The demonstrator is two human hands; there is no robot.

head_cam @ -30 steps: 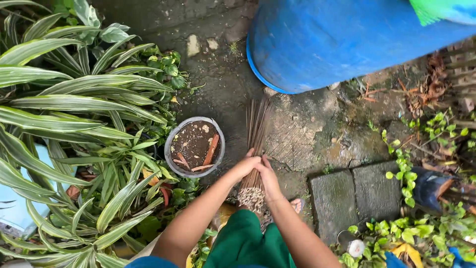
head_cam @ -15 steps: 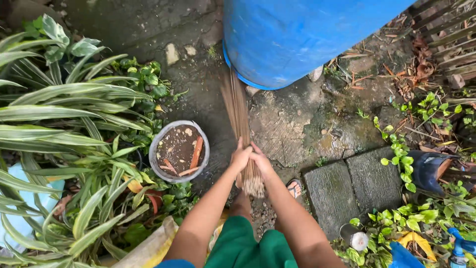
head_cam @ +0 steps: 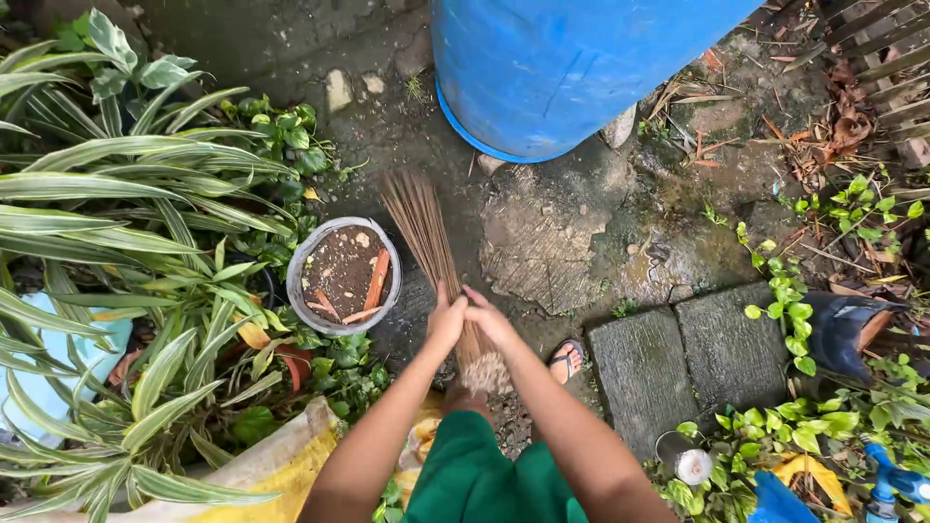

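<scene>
Down at centre frame, both hands meet on a stick broom (head_cam: 426,242). Left hand (head_cam: 447,323) is wrapped around the bundle from the left side, fingers closed on it; right hand (head_cam: 491,324) presses against the same spot from the right, fingers curled over the sticks (thumb hidden, but the hold looks firm). Both grip near the butt end, which shows as a pale cut face (head_cam: 484,373) just below the hands, close to the body.

Key relation: the broom's long axis runs away from the hands, up the frame and leaning left, with the fanned tips resting on the wet ground just short of the blue barrel (head_cam: 562,68). Neither hand is clearly nearer the tips; they sit side by side at the same height on the bundle.

Just left of the sticks, not touching them, stands 1 round pot (head_cam: 308,254) holding soil and a few orange shards. Striped leafy plants (head_cam: 107,223) crowd the left edge. Right of the hands, a sandalled foot (head_cam: 565,360) rests on the ground beside 2 flat stone slabs (head_cam: 690,360).
</scene>
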